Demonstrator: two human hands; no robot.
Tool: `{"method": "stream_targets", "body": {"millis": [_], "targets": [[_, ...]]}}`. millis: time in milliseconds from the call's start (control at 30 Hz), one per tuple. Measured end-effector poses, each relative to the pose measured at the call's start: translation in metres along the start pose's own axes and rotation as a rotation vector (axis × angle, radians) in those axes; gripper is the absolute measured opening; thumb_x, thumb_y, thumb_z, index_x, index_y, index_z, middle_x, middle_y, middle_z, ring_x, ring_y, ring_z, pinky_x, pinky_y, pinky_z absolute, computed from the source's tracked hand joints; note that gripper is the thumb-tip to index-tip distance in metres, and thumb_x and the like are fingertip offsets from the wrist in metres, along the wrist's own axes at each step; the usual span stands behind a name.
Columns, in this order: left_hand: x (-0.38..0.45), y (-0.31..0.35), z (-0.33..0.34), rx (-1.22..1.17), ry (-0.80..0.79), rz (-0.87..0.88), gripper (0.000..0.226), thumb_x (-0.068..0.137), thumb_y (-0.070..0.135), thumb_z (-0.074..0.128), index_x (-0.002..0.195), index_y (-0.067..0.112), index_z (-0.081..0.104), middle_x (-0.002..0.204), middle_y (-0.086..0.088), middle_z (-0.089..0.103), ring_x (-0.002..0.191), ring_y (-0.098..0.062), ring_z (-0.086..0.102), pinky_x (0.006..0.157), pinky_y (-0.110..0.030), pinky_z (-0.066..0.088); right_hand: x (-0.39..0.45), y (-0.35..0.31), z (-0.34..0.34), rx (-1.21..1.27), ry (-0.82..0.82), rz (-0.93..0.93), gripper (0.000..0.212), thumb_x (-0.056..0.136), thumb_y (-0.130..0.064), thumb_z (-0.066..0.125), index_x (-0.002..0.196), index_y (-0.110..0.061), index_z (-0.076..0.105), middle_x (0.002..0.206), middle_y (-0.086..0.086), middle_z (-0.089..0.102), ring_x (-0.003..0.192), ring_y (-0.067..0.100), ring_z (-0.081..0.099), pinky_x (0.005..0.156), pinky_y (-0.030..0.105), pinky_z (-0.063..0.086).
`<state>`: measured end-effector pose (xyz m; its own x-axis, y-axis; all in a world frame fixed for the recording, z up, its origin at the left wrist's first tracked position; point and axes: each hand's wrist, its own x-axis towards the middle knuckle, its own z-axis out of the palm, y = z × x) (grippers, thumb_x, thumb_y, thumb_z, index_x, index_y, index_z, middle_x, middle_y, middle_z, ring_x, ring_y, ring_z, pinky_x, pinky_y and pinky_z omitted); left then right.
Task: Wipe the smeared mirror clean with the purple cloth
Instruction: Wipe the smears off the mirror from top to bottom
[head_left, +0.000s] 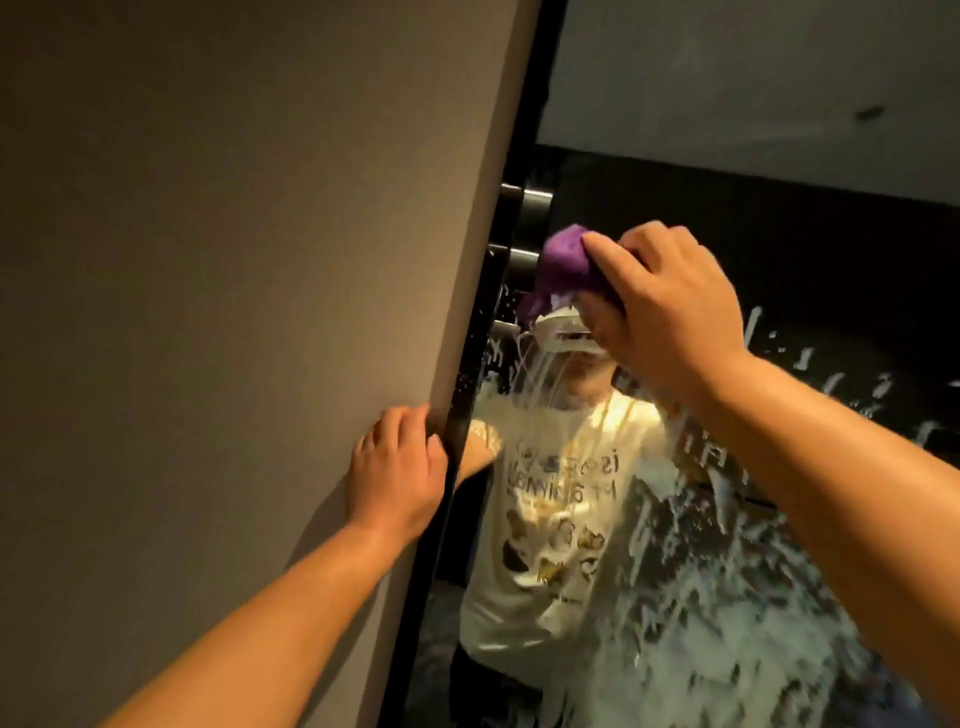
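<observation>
Bunching likely suits the soft purple cloth (563, 265) clutched in the right hand (670, 317); the fragile mirror (810, 291) is gripped at its left edge by the left hand (397, 470).

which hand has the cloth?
The right hand, the higher one, has its grip on the cloth, pressed to the mirror. The left hand holds no cloth; its fingers curl round the mirror's edge.

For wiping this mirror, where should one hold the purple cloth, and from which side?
Grip the bunched back of the purple cloth, coming from the room side as the right hand does, so its front presses the mirror. It is wadded, so curled fingers can hold the bulk.
</observation>
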<state>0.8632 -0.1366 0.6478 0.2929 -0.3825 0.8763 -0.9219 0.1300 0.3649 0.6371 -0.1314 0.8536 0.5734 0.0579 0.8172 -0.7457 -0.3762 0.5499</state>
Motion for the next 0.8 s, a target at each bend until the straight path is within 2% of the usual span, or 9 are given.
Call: {"method": "stream_targets", "body": {"millis": [67,167,233,300,367,467,567,700,800], "targets": [[-0.001,0.002,0.006,-0.017,0.055,0.028,0.044,0.090,0.034,0.039,0.113,0.005,0.063,0.103,-0.014,0.063,0.086,-0.037,0.064,0.075,-0.046,0.054,0.043,0.018,-0.002,-0.072,0.050,0.025,0.046,0.096,-0.035,0.060,0.135,-0.013,0.051,0.111,0.022,0.056,0.091,0.038,0.054,0.072,0.044,0.045],[-0.007,-0.006,0.015,0.023,0.146,0.114,0.037,0.090,0.035,0.042,0.116,0.013,0.057,0.102,-0.011,0.061,0.086,-0.034,0.059,0.074,-0.044,0.048,0.094,0.038,-0.002,-0.169,0.068,0.094,0.048,0.100,-0.038,0.051,0.142,-0.017,0.041,0.124,0.024,0.051,0.108,0.042,0.050,0.085,0.049,0.043],[-0.010,-0.018,0.022,0.027,0.196,0.142,0.036,0.092,0.038,0.041,0.120,0.017,0.052,0.111,-0.011,0.058,0.098,-0.034,0.054,0.082,-0.046,0.045,0.112,0.041,0.005,-0.197,0.047,0.106,0.049,0.102,-0.039,0.048,0.144,-0.018,0.038,0.131,0.023,0.048,0.115,0.043,0.047,0.093,0.051,0.040],[-0.016,-0.029,0.030,-0.002,0.203,0.176,0.041,0.100,0.041,0.031,0.128,0.017,0.050,0.128,-0.012,0.052,0.120,-0.035,0.049,0.099,-0.052,0.040,0.118,0.037,0.016,-0.215,0.037,0.080,0.050,0.102,-0.042,0.047,0.144,-0.018,0.038,0.135,0.021,0.047,0.120,0.042,0.046,0.099,0.051,0.038],[-0.021,-0.036,0.036,-0.046,0.162,0.204,0.050,0.103,0.042,0.021,0.138,0.016,0.045,0.144,-0.013,0.045,0.138,-0.035,0.038,0.113,-0.055,0.028,0.117,0.030,0.029,-0.221,0.044,0.037,0.052,0.102,-0.043,0.046,0.145,-0.016,0.038,0.142,0.018,0.046,0.129,0.040,0.044,0.106,0.051,0.035],[-0.022,-0.040,0.043,-0.098,0.123,0.216,0.054,0.103,0.042,0.017,0.145,0.015,0.039,0.153,-0.012,0.038,0.146,-0.032,0.027,0.119,-0.054,0.017,0.119,0.020,0.040,-0.188,0.017,-0.025,0.055,0.104,-0.042,0.042,0.150,-0.012,0.035,0.154,0.015,0.038,0.142,0.035,0.036,0.117,0.050,0.029],[-0.022,-0.041,0.045,-0.130,0.135,0.227,0.055,0.103,0.042,0.017,0.144,0.014,0.040,0.153,-0.012,0.037,0.146,-0.032,0.026,0.119,-0.055,0.016,0.113,0.008,0.046,-0.178,-0.015,-0.025,0.055,0.106,-0.038,0.040,0.151,-0.009,0.031,0.158,0.016,0.031,0.145,0.035,0.031,0.119,0.050,0.027],[-0.022,-0.041,0.047,-0.145,0.140,0.225,0.054,0.103,0.042,0.017,0.144,0.014,0.039,0.153,-0.014,0.038,0.146,-0.033,0.027,0.118,-0.058,0.018,0.070,-0.020,0.051,-0.171,-0.072,-0.063,0.055,0.105,-0.035,0.042,0.151,-0.006,0.031,0.157,0.018,0.030,0.145,0.034,0.031,0.120,0.049,0.028],[-0.021,-0.040,0.048,-0.148,0.172,0.238,0.052,0.104,0.040,0.019,0.142,0.013,0.042,0.151,-0.013,0.039,0.145,-0.034,0.029,0.118,-0.056,0.018,0.019,-0.044,0.054,-0.136,-0.147,-0.160,0.059,0.100,-0.029,0.055,0.150,-0.006,0.032,0.156,0.019,0.031,0.145,0.035,0.031,0.119,0.051,0.027]]}}
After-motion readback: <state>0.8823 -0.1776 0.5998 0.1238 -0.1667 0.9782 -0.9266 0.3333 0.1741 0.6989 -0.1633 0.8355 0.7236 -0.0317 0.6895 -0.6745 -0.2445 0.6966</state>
